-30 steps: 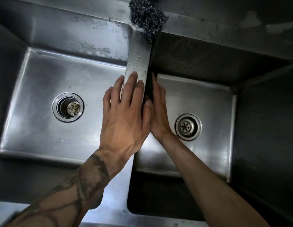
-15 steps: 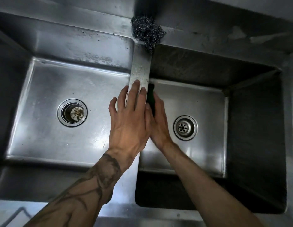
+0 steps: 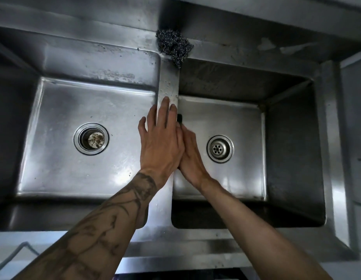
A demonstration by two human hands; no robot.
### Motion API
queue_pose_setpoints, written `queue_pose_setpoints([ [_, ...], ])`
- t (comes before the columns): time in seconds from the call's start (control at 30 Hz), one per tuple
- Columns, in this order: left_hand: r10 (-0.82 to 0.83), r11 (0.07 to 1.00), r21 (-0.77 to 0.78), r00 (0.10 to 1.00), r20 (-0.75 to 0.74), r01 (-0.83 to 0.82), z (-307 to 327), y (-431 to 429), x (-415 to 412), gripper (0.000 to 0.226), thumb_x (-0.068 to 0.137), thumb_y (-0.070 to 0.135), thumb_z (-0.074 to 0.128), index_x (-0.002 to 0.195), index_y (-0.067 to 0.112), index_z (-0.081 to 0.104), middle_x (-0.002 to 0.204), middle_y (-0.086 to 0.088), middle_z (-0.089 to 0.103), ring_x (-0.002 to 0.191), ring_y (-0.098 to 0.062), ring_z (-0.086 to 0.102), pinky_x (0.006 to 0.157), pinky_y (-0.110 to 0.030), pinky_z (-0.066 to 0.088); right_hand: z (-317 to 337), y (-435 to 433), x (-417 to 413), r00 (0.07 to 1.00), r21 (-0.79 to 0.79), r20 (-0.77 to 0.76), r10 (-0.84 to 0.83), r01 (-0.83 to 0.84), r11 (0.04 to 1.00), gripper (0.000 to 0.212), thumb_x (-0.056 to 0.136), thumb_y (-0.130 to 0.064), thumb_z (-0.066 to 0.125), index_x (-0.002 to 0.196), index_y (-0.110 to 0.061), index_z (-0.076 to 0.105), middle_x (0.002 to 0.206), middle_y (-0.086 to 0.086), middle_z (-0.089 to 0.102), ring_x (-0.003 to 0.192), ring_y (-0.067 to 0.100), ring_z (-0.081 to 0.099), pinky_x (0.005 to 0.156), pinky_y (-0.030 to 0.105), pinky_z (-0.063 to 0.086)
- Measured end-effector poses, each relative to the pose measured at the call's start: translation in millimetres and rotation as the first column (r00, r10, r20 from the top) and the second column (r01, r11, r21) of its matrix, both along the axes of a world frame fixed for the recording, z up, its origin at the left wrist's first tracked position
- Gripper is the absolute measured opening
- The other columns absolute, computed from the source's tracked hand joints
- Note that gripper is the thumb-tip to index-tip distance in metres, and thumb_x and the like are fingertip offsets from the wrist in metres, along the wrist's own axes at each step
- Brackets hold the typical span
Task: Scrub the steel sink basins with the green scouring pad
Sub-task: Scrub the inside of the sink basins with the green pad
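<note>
On the divider point(image 3: 168, 85) between the two basins, the left hand point(image 3: 161, 142) lies flat, fingers straight and together, palm down on the steel. It holds nothing and appears to serve as a brace.

The right hand point(image 3: 190, 156) is inside the right basin point(image 3: 246, 178), set edgewise against the divider's inner wall. Its fingers are extended, not curled, and press the green scouring pad point(image 3: 179, 119) flat to that wall. Only a dark corner of the pad shows beyond the fingertips; the rest is hidden behind both hands. The fingertips are blurred, so the thumb's position cannot be determined.

Assessment: the step in hand is scrubbing the right basin's left wall, near its upper edge. The left basin point(image 3: 60, 162) shows specks along its far wall and debris in its drain point(image 3: 91, 138). The right basin's far wall looks dull and streaked.

A wad of steel wool point(image 3: 173, 47) sits on the back ledge at the head of the divider, untouched.

Next move, as judged: firm strokes along the wall, then across the floor around the right drain point(image 3: 220, 148), with steady pressure so the pad does not slip from under the flat fingers.
</note>
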State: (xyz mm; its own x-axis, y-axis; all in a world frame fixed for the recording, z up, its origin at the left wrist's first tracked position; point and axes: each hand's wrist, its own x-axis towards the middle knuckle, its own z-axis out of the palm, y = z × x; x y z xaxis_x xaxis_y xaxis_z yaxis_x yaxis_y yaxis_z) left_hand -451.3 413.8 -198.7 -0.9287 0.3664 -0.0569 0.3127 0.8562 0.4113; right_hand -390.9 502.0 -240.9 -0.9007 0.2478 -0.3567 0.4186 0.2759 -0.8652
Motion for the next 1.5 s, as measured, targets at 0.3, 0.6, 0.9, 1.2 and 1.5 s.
queue_pose_setpoints([
  [0.3, -0.015, 1.0, -0.023, 0.999, -0.031, 0.014, 5.5, -0.2, 2.8, 0.053, 0.11, 0.03, 0.03, 0.157, 0.011, 0.044, 0.172, -0.009, 0.033, 0.157, -0.034, 0.033, 0.123, -0.056, 0.03, 22.8, 1.1, 88.3, 0.923, -0.238, 0.334, 0.191, -0.114, 0.965, 0.031, 0.109, -0.047, 0.031, 0.136, -0.059, 0.042, 0.144, -0.009, 0.048, 0.126, -0.017, 0.043, 0.107, 0.009, 0.031],
  [0.6, -0.079, 0.997, -0.028, 0.994, -0.081, 0.077, 13.0, -38.0, 79.8, 0.053, 0.108, 0.031, 0.04, 0.156, 0.008, 0.043, 0.167, -0.015, 0.039, 0.156, -0.037, 0.034, 0.128, -0.054, 0.026, 46.8, 29.5, 106.2, 0.839, -0.115, 0.269, 0.472, -0.459, 0.881, 0.035, 0.107, -0.02, 0.051, 0.142, -0.018, 0.051, 0.132, 0.004, 0.052, 0.126, 0.012, 0.049, 0.114, 0.023, 0.035],
  [0.9, -0.279, 0.954, -0.151, 0.952, -0.128, 0.26, 16.7, -29.1, 127.5, 0.051, 0.107, 0.031, 0.038, 0.146, 0.006, 0.058, 0.165, -0.018, 0.043, 0.154, -0.041, 0.039, 0.124, -0.057, 0.033, 56.7, 134.7, 162.8, 0.785, -0.073, 0.416, 0.459, -0.474, 0.877, 0.03, 0.11, -0.03, 0.044, 0.137, -0.043, 0.046, 0.138, -0.006, 0.049, 0.131, 0.005, 0.049, 0.111, 0.015, 0.033],
  [1.2, -0.302, 0.928, -0.257, 0.949, -0.092, 0.27, 15.1, -28.1, 136.5, 0.056, 0.107, 0.04, 0.033, 0.145, 0.008, 0.06, 0.164, -0.017, 0.044, 0.159, -0.04, 0.03, 0.127, -0.059, 0.026, 73.1, 205.7, 196.9, 0.791, 0.022, 0.517, 0.328, -0.395, 0.918, 0.028, 0.11, -0.029, 0.042, 0.13, -0.048, 0.047, 0.139, 0.0, 0.053, 0.125, 0.01, 0.053, 0.105, 0.024, 0.043],
  [1.5, -0.3, 0.935, -0.239, 0.944, -0.138, 0.262, 8.9, -29.3, 137.4, 0.054, 0.107, 0.038, 0.036, 0.145, 0.007, 0.059, 0.163, -0.019, 0.043, 0.157, -0.04, 0.03, 0.127, -0.059, 0.025, 43.4, 105.0, 144.4, 0.739, -0.06, 0.401, 0.541, -0.568, 0.821, 0.034, 0.11, -0.032, 0.044, 0.142, -0.023, 0.049, 0.132, 0.009, 0.053, 0.122, 0.02, 0.052, 0.104, 0.024, 0.036],
])
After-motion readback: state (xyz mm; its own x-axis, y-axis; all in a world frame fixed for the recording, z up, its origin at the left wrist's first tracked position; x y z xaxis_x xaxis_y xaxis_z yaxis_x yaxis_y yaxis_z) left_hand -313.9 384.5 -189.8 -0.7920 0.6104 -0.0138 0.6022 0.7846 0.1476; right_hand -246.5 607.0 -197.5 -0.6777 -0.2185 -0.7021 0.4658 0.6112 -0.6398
